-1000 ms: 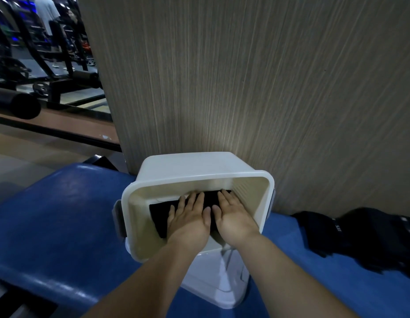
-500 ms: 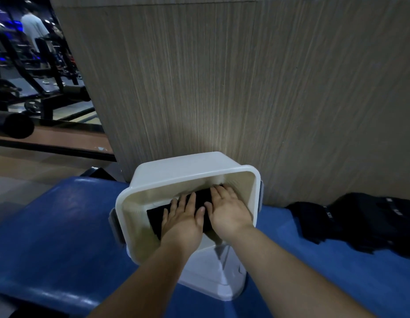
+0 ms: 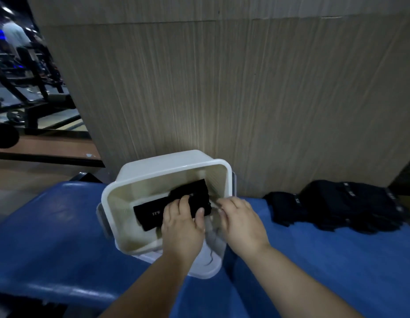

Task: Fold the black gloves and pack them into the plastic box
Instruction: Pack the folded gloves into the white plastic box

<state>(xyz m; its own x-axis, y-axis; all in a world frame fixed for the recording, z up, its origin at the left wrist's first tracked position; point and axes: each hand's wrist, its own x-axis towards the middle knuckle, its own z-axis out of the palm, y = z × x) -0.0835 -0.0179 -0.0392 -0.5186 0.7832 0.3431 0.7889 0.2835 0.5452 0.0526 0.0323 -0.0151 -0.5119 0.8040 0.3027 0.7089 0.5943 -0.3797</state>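
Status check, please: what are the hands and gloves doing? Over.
Left hand grips folded gloves inside plastic box. Right hand at box rim, grip unclear. Glove pile lies beside box, nothing blocking.

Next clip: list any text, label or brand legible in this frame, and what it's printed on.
White print on the folded black glove in the plastic box: too blurred to read.
White marks on the pile of black gloves on the blue bench: too small and blurred to read.
No other text shows.
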